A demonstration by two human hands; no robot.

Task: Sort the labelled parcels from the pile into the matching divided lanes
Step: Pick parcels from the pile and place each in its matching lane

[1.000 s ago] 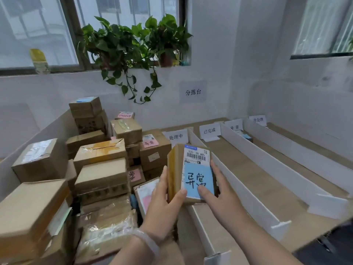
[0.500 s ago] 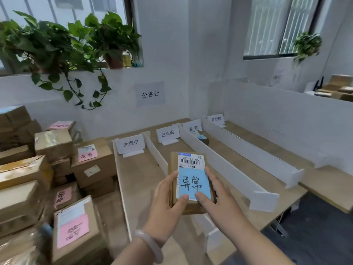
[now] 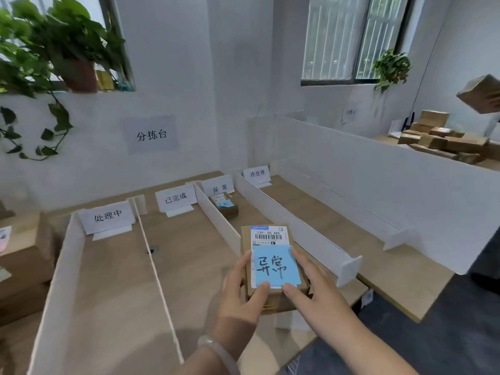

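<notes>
Both of our hands grip 1 small brown cardboard parcel [image 3: 273,269] with a white barcode label and a blue sticky note [image 3: 276,265] handwritten 异常. Our left hand [image 3: 240,296] clasps its left edge, thumb pressed on the note's lower corner, a pale bangle [image 3: 219,353] on the wrist. Our right hand [image 3: 313,290] clasps the right edge, thumb at the note's bottom. We hold the parcel just above the near end of the white board divider [image 3: 216,212] that separates 2 lanes of the wooden sorting table [image 3: 113,280].

Beyond the parcel, 4 white folded paper signs stand at the lanes' far ends. Left of the parcel are 处理中 [image 3: 107,215] and 已完成 [image 3: 176,197]; straight beyond it is 异常 [image 3: 219,187]; to its right is 待处理 [image 3: 257,173]. Just in front of the 异常 sign lies another brown parcel with a blue note [image 3: 224,205], inside that lane.

Far left of our parcel, stacked brown cardboard boxes [image 3: 24,261] sit beside the table. On the wall beyond hangs a paper sign reading 分拣台 [image 3: 151,135], with a green trailing pot plant [image 3: 54,50] on the sill above left.
</notes>
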